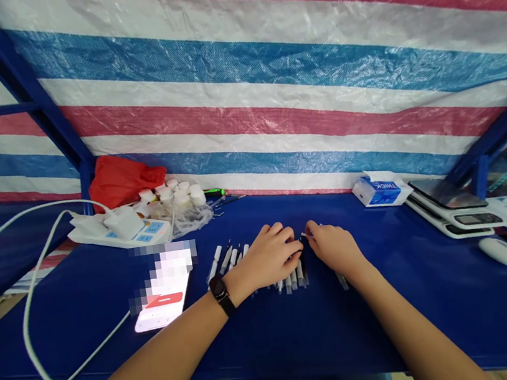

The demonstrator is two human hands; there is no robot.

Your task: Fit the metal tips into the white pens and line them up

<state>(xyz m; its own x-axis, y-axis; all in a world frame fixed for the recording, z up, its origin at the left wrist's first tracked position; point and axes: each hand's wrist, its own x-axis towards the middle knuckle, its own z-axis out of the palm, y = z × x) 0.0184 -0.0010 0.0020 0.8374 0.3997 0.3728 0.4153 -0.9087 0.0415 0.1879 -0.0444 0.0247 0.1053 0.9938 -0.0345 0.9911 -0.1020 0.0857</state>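
Note:
My left hand [269, 255], with a black watch [221, 292] on its wrist, is over a row of slim pens [294, 278] with white and clear parts. Its fingers curl down at the row's right end; what they grip is too small to tell. Just to the right, my right hand [334, 248] has its fingertips closed on a thin white piece [306, 235]. Under that palm another slim pen [342, 281] lies on the blue table [311, 333]. More pens [214, 263] stick out left of my left hand.
A lit phone [166, 290] lies at left, near a power strip [150, 231] with white cables. Behind are a red bag [122, 180] and small white bottles [181, 197]. A blue-white box [380, 190], scales [457, 211] and a mouse [505, 251] are at right.

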